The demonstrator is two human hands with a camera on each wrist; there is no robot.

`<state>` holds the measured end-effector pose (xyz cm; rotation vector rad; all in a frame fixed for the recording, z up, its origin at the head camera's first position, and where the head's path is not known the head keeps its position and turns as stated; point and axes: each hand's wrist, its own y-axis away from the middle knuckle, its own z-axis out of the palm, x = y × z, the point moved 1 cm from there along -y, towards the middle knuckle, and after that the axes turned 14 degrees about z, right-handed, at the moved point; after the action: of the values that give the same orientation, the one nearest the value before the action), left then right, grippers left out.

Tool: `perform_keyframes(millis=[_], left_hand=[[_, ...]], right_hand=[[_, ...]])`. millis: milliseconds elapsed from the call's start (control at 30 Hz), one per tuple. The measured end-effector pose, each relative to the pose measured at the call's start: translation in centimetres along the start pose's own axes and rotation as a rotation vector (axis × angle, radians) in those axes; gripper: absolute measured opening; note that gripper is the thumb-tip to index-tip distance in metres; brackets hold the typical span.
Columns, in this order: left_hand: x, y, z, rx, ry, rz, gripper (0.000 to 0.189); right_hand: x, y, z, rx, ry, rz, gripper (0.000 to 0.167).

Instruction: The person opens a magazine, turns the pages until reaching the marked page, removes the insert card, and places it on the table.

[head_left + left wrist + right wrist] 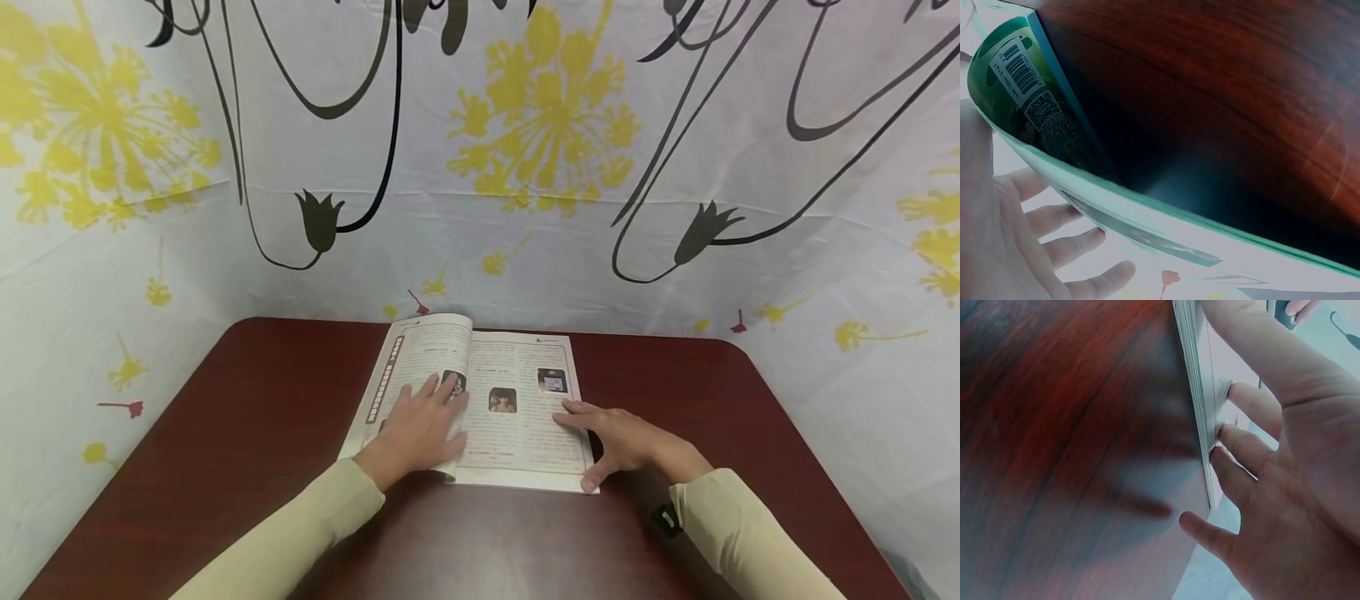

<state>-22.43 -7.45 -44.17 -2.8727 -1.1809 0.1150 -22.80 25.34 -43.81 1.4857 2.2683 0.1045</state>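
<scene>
An open magazine [525, 442] lies on the dark red wooden table, with printed text and small photos on both pages. My left hand [420, 429] rests with spread fingers on its left page, near the spine. In the left wrist view that side of the magazine [1147, 209] curves up, and a green back cover [1013, 94] with a barcode shows beneath. My right hand [622, 442] touches the right page's outer edge, thumb at the lower corner. The right wrist view shows its fingertips on the page beside the stacked page edges [1194, 394], the little finger beyond them.
The table [225, 417] extends to both sides of the magazine and toward me. Behind it hangs a pale cloth [420, 158] printed with yellow flowers and dark stems. A small black device [666, 518] sits by my right cuff.
</scene>
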Motion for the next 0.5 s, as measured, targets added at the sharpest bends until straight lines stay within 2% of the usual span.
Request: perform_keyframes(millis=[167,500], left_hand=[[-0.03,-0.04,-0.02,-0.011,-0.018,-0.003,0.060],[0.34,-0.32,0.39,0.023,-0.055,0.041,0.062]], right_hand=[[0.02,-0.03,-0.09,0.011,0.006,-0.007,0.109],[0.22,-0.01,0.06,0.015,0.005,-0.011,0.111]])
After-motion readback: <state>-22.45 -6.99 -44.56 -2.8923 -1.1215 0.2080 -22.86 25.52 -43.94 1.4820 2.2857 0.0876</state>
